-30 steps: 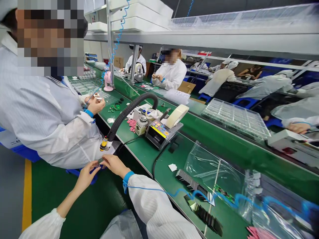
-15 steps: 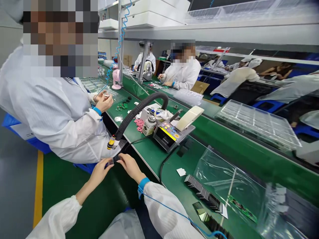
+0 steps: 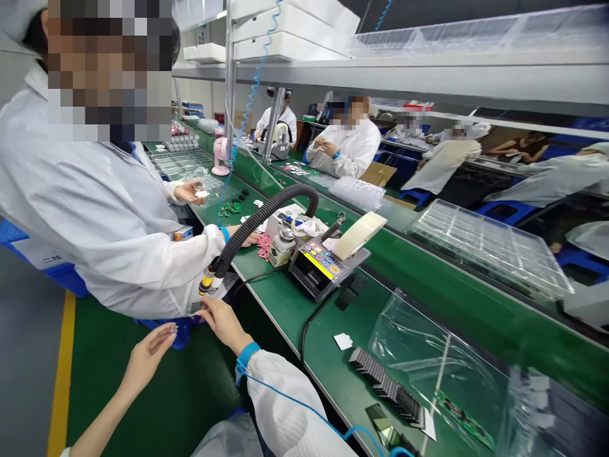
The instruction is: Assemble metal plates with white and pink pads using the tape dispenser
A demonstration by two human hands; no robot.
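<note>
My right hand (image 3: 222,321), with a blue wrist strap and cord, pinches a small dark flat panel (image 3: 196,308) by its edge. The panel is just below the yellow-and-white nozzle (image 3: 207,281) on the end of a ribbed black hose (image 3: 266,212). Lower and to the left, my left hand (image 3: 151,357) is apart from the panel, its fingertips drawn together. Whatever lies between those fingertips, if anything, is too small to make out.
A tape dispenser (image 3: 320,263) and a white bottle (image 3: 284,247) stand on the green bench. Nearer are a row of dark panels (image 3: 387,384), clear plastic film (image 3: 413,336) and a circuit board (image 3: 466,420). A co-worker's sleeve (image 3: 185,260) reaches across at left.
My hands have separated: the left moved down-left off the panel, the right carried it left beneath the nozzle. The co-worker's arm now reaches toward the pink pieces on the bench.
</note>
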